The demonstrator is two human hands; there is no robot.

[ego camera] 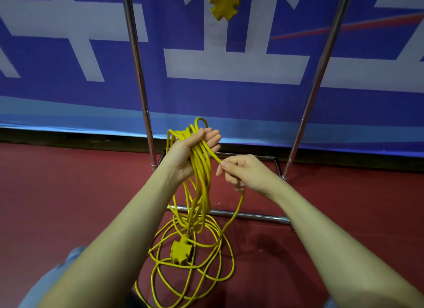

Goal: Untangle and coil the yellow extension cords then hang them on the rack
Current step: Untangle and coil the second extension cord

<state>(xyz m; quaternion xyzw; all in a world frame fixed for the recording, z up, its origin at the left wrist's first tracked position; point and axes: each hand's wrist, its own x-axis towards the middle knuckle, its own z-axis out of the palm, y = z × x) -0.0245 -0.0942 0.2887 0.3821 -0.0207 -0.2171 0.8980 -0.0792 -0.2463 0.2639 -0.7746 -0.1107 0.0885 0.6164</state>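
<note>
Forearms extend forward and down from the bottom corners of the view, converging near the centre. We hold our left hand (190,151) palm up, wrist bent back, with several loops of the yellow extension cord (202,170) gathered across the palm; the fingers curl loosely over the bundle, so the hold is a cradling grip, partly closed. Our right hand (243,172) sits just beside the left, slightly lower, knuckles toward the camera. Its thumb and forefinger pinch a single strand of the same cord at the point where it leaves the bundle; the remaining fingers are curled under.

From the left hand the loops hang down toward the red floor (344,216). The strand from the right hand drops in a long arc to the slack, which lies in loose overlapping rings on the floor between our arms. The cord's socket block (181,252) rests among those rings.

We see the rack (137,66) directly ahead, its two chrome uprights rising in front of a blue banner (229,96). A second yellow cord (222,2) hangs at the top edge of the view, between the uprights
</note>
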